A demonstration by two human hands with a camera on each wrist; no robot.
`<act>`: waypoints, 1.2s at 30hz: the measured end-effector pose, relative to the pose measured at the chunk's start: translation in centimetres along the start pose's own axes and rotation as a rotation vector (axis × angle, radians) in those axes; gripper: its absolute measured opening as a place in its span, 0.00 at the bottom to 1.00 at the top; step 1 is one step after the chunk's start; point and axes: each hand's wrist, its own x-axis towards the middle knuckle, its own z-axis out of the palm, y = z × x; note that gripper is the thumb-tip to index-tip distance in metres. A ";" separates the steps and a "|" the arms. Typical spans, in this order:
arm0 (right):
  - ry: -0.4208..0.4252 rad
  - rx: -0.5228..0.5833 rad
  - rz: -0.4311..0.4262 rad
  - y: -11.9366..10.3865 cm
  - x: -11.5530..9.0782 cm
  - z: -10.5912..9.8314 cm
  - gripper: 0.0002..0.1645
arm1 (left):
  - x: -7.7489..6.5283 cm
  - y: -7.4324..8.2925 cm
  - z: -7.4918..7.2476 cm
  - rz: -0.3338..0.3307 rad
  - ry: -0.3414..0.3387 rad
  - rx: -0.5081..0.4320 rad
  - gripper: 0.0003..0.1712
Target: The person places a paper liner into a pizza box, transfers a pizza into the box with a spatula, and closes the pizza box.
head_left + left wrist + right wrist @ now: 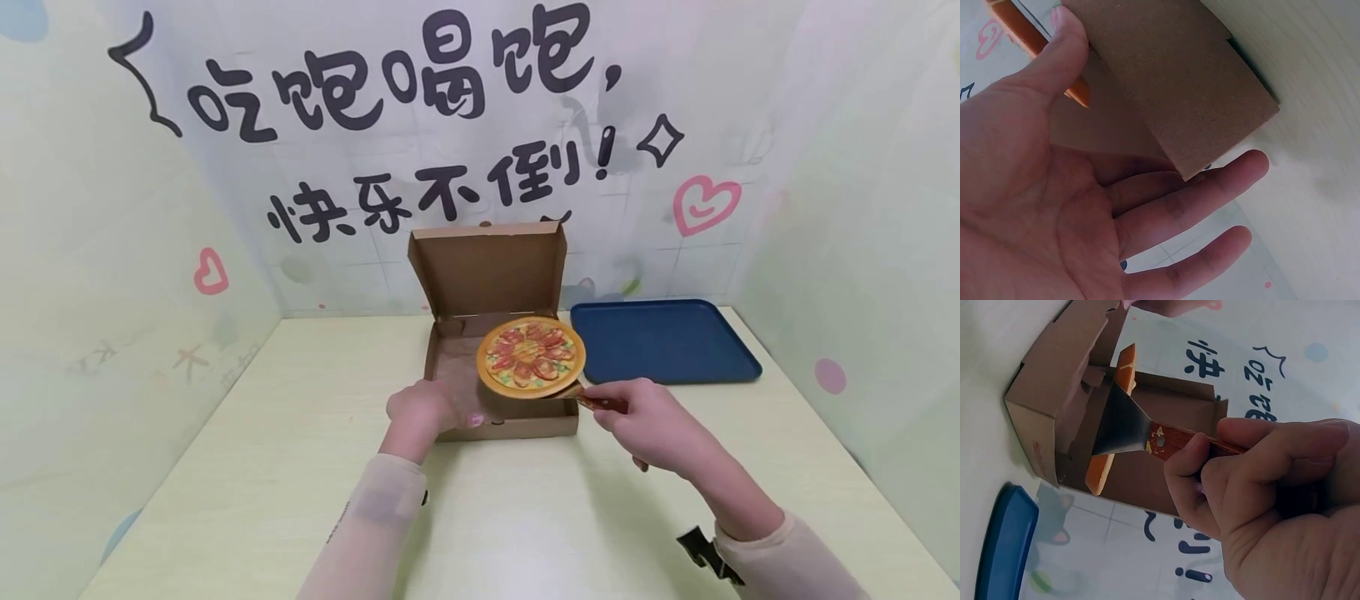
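Note:
A round pizza with a thick crust lies on a metal pizza server, tilted above the open cardboard box. My right hand grips the server's reddish wooden handle, fingers curled round it. Under the pizza shows the server's broad blade. My left hand is at the box's front left corner. In the left wrist view its thumb reaches the top edge of the front wall, while the other fingers extend, fairly straight, beside and past the corner. Part of them is hidden behind the cardboard.
A blue tray lies right of the box, close to the back wall. The box's lid stands raised at the rear. Printed sheets with lettering enclose the pale wooden table at the back and sides.

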 end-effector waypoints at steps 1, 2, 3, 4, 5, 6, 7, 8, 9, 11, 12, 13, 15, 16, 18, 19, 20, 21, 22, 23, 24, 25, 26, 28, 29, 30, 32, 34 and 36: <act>-0.003 -0.002 0.002 -0.1 0.3 0.2 0.24 | 0.0 0.0 0.0 -0.001 -0.004 -0.009 0.52; -0.005 -0.005 0.001 -0.2 0.6 0.5 0.24 | 0.1 0.1 0.0 0.000 -0.007 -0.017 0.53; -0.006 -0.010 -0.001 -0.3 1.0 0.7 0.23 | 0.1 0.1 0.0 0.001 -0.010 -0.024 0.54; -0.007 -0.015 -0.001 -0.4 1.3 0.9 0.23 | 0.1 0.1 0.0 0.004 -0.011 -0.029 0.56; -0.010 -0.020 0.001 -0.6 1.6 1.1 0.23 | 0.1 0.1 0.0 0.009 -0.007 -0.030 0.58; -0.012 -0.024 0.002 -0.7 1.9 1.4 0.23 | 0.1 0.2 0.0 0.013 -0.006 -0.033 0.60; -0.016 -0.025 0.002 -0.9 2.3 1.6 0.23 | 0.0 0.1 0.0 0.018 -0.001 -0.034 0.62; -0.016 -0.027 0.002 -1.1 2.6 1.8 0.23 | 0.0 0.1 0.0 0.021 0.005 -0.036 0.65; -0.018 -0.031 -0.004 -1.2 2.9 2.0 0.23 | 0.0 0.0 0.0 0.023 0.012 -0.037 0.67; -0.024 -0.036 -0.010 -1.4 3.3 2.3 0.22 | -0.1 0.0 0.1 0.023 0.021 -0.040 0.71; -0.025 -0.035 -0.010 -1.5 3.6 2.5 0.22 | -0.1 -0.1 0.1 0.021 0.024 -0.041 0.72; -0.026 -0.035 -0.011 -1.6 3.8 2.6 0.22 | -0.1 -0.1 0.2 0.019 0.026 -0.042 0.73; -0.027 -0.036 -0.016 -1.6 4.2 2.9 0.22 | 0.0 -0.1 0.2 0.015 0.025 -0.040 0.74; -0.030 -0.032 -0.014 -1.5 4.5 3.0 0.22 | 0.0 -0.1 0.2 0.013 0.023 -0.039 0.74; -0.030 -0.027 -0.009 -1.4 4.8 3.2 0.22 | 0.0 0.0 0.2 0.010 0.021 -0.043 0.73; -0.028 -0.028 -0.009 -1.4 5.0 3.3 0.22 | 0.0 0.0 0.2 0.010 0.020 -0.047 0.73; -0.028 -0.028 -0.007 -1.3 5.1 3.4 0.22 | 0.0 0.0 0.2 0.008 0.019 -0.051 0.72; -0.028 -0.030 -0.006 -1.3 5.2 3.5 0.22 | 0.0 0.0 0.2 0.007 0.018 -0.056 0.72; -0.029 -0.029 -0.006 -1.2 5.3 3.5 0.22 | 0.0 0.0 0.2 0.006 0.019 -0.061 0.71; -0.029 -0.030 -0.004 -1.1 5.4 3.6 0.22 | 0.1 0.0 0.2 0.005 0.020 -0.065 0.70; -0.029 -0.030 -0.005 -1.1 5.5 3.6 0.22 | 0.1 0.0 0.2 0.003 0.019 -0.069 0.69; -0.029 -0.030 -0.006 -1.0 5.5 3.6 0.23 | 0.1 0.1 0.2 0.001 0.019 -0.071 0.68; -0.029 -0.030 -0.007 -0.9 5.6 3.7 0.23 | 0.1 0.1 0.2 -0.001 0.019 -0.073 0.67; -0.027 -0.029 -0.011 -0.8 5.8 3.7 0.23 | 0.1 0.1 0.2 -0.004 0.019 -0.077 0.67; -0.026 -0.030 -0.014 -0.8 5.8 3.7 0.23 | 0.1 0.2 0.1 -0.004 0.019 -0.079 0.67; -0.025 -0.032 -0.017 -0.7 5.9 3.7 0.23 | 0.0 0.2 0.1 -0.005 0.019 -0.082 0.68; -0.022 -0.036 -0.024 -0.7 6.0 3.8 0.23 | 0.0 0.2 0.1 -0.005 0.018 -0.084 0.69; -0.019 -0.041 -0.030 -0.7 6.1 3.9 0.22 | 0.0 0.2 0.0 -0.006 0.017 -0.081 0.70; -0.020 -0.041 -0.036 -0.8 6.2 3.9 0.22 | -0.1 0.2 0.0 -0.009 0.016 -0.076 0.69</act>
